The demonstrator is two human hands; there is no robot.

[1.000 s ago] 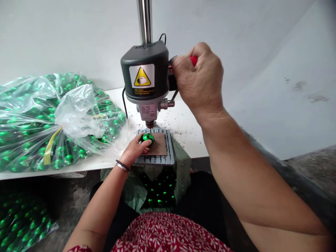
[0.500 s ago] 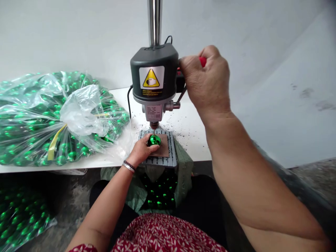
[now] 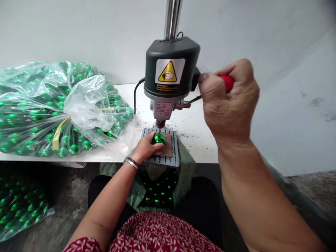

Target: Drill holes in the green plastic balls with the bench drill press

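My left hand pinches a shiny green ball between thumb and fingers. The ball rests on a brown board laid over the grey slotted base of a bench drill press. Directly above it, the thin drill bit points down and meets the ball's top; how deep it sits I cannot tell. At the machine's right side, my right hand is wrapped around the red knob of the feed lever. Part of that lever is hidden behind the hand.
A large clear plastic bag of green balls lies on the white table at left. Below the base, a green sack holds more balls. Another bag sits at lower left. Dark shavings dot the tabletop.
The view has shifted, so the drill press appears farther right. My right hand has brought the red knob lower relative to the drill head. My left hand still holds the ball beneath the bit.
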